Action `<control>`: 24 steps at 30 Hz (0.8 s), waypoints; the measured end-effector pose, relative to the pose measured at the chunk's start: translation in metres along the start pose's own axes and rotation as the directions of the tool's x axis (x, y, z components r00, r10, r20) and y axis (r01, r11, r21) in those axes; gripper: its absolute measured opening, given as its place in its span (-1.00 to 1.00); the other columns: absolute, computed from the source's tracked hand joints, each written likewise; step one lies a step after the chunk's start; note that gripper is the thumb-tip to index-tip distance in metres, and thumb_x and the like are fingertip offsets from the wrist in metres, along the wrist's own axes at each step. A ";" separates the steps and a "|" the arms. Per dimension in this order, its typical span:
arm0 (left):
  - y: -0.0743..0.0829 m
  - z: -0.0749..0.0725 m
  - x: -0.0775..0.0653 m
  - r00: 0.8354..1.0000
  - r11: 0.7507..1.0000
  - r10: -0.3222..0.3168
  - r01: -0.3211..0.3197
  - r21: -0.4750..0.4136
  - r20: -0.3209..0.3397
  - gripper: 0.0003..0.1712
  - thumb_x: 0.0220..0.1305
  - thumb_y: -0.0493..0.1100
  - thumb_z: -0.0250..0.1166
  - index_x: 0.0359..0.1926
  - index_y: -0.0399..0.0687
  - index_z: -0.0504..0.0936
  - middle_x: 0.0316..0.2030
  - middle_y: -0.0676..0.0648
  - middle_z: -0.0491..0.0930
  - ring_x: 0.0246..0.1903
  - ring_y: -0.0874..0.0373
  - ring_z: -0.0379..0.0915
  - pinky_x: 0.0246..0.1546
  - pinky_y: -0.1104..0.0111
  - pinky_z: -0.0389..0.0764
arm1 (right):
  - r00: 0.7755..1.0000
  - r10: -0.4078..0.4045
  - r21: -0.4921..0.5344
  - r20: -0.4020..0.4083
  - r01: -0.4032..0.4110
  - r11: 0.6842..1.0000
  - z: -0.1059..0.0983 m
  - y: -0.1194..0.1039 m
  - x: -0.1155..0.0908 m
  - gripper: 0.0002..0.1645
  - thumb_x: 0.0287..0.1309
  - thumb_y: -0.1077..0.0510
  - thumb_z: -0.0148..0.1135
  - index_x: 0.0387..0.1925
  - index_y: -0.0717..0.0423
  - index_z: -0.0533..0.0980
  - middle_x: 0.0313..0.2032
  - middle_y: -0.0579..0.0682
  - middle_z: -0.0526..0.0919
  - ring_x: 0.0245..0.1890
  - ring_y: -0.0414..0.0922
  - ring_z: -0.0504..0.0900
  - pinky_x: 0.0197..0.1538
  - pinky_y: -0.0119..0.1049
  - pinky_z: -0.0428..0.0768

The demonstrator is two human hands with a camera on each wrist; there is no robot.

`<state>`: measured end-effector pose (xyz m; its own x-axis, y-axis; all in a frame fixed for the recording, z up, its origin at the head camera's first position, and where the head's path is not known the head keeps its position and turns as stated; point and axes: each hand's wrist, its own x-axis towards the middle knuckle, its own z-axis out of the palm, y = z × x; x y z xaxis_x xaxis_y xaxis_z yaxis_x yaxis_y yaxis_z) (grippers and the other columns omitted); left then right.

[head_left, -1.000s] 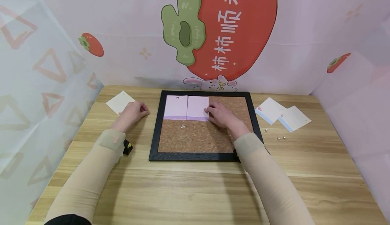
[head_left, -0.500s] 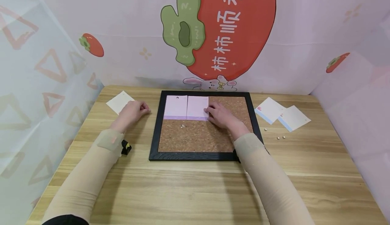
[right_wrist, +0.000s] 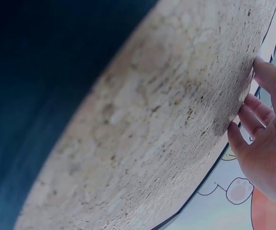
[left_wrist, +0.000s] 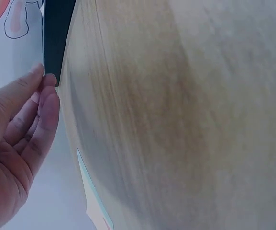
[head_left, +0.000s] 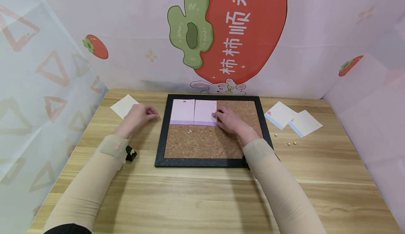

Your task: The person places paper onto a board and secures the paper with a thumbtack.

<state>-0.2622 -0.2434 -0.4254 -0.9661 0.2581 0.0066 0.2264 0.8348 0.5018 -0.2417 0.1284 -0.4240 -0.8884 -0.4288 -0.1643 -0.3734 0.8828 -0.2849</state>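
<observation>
A black-framed cork board (head_left: pixel 202 142) lies on the table. Two pink note cards sit side by side at its upper left. The left card (head_left: pixel 182 111) bears a round silver pin (head_left: pixel 184 102) near its top; the right card (head_left: pixel 204 111) shows none. My right hand (head_left: pixel 232 121) touches the right card's right edge, fingers extended and spread in the right wrist view. Left of the frame, my left hand (head_left: pixel 139 116) hovers low over the table, thumb and forefinger tips together. I cannot tell whether something small is between them. Another small silver pin (head_left: pixel 190 131) lies on the cork.
A white card (head_left: pixel 123 105) lies partly behind the left hand. Two overlapping blue-edged cards (head_left: pixel 306 123) lie right of the board, with several small silver pins (head_left: pixel 295 143) nearby. A printed cloth backdrop (head_left: pixel 136 23) stands behind the table.
My left hand has shifted slightly right, closer to the board's left frame. The right hand and both pink cards have stayed in place.
</observation>
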 end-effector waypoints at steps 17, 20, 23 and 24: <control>0.006 -0.002 0.002 0.998 1.000 0.029 -0.030 0.008 0.064 -0.87 0.31 -0.22 0.34 -0.18 -0.12 0.78 -0.29 -0.12 0.80 -0.22 0.00 0.71 -0.01 0.06 0.61 | 1.000 0.015 -0.002 0.008 -0.015 1.000 0.001 -0.001 -0.002 -0.47 0.40 0.08 0.17 0.36 0.01 0.43 0.38 0.10 0.33 0.37 0.05 0.30 0.51 -0.01 0.28; 0.006 -0.002 0.003 0.997 1.000 0.029 -0.030 0.008 0.073 -0.86 0.31 -0.22 0.34 -0.18 -0.13 0.79 -0.29 -0.12 0.80 -0.22 -0.01 0.70 -0.01 0.05 0.60 | 1.000 0.018 -0.005 0.011 -0.018 1.000 0.001 -0.001 -0.002 -0.47 0.40 0.08 0.17 0.36 0.00 0.42 0.39 0.10 0.31 0.39 0.05 0.29 0.51 0.00 0.27; 0.007 -0.002 0.003 0.996 0.999 0.043 -0.044 0.013 0.080 -0.85 0.30 -0.19 0.36 -0.18 -0.12 0.80 -0.27 -0.12 0.80 -0.20 -0.01 0.71 -0.01 0.06 0.61 | 1.000 0.021 -0.007 0.014 -0.021 1.000 0.001 -0.001 -0.002 -0.46 0.40 0.08 0.17 0.37 -0.01 0.42 0.41 0.09 0.30 0.40 0.05 0.27 0.51 0.01 0.26; 0.007 -0.002 0.003 0.995 0.999 0.048 -0.049 0.010 0.086 -0.84 0.31 -0.18 0.36 -0.18 -0.13 0.80 -0.28 -0.12 0.80 -0.23 0.00 0.71 -0.03 0.06 0.62 | 1.000 0.021 -0.007 0.013 -0.021 1.000 0.001 -0.001 -0.002 -0.46 0.40 0.08 0.17 0.37 -0.01 0.42 0.41 0.09 0.30 0.40 0.05 0.27 0.51 0.01 0.26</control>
<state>-0.2635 -0.2379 -0.4197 -0.9399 0.3386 -0.0437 0.2747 0.8261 0.4921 -0.2397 0.1280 -0.4243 -0.8924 -0.4126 -0.1829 -0.3566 0.8930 -0.2744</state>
